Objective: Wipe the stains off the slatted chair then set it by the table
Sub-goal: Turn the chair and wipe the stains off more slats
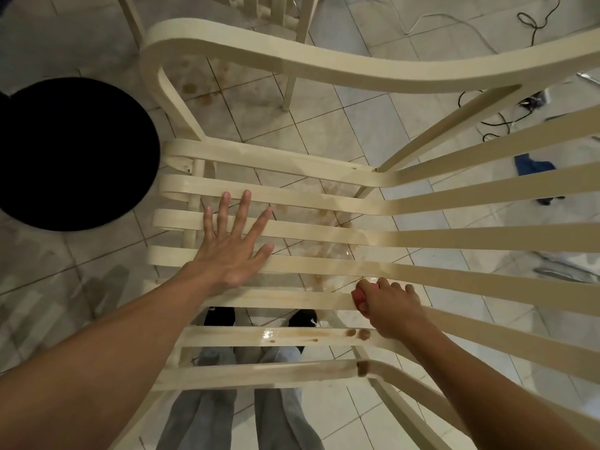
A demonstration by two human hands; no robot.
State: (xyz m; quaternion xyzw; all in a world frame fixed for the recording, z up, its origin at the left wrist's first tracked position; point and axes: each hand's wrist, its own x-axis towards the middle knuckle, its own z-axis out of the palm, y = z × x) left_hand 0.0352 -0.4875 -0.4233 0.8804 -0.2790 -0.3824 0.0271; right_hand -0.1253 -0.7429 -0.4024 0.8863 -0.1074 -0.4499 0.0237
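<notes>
The cream slatted chair (292,196) fills the view below me, seat slats running left to right and backrest slats fanning out to the right. My left hand (233,248) lies flat with spread fingers on the middle seat slats. My right hand (389,306) grips a small pink cloth (359,295) and presses it on a slat near where seat meets back. Brown stains (357,333) and a wet sheen mark the slat just below that hand, and another brown spot (362,368) sits on the nearest slat.
A round black object (71,154) stands at the left beside the chair. Legs of other cream furniture (292,53) rise at the top. Cables (506,121) and a blue cloth (532,167) lie on the tiled floor at right. Brown spots (194,89) stain the tiles.
</notes>
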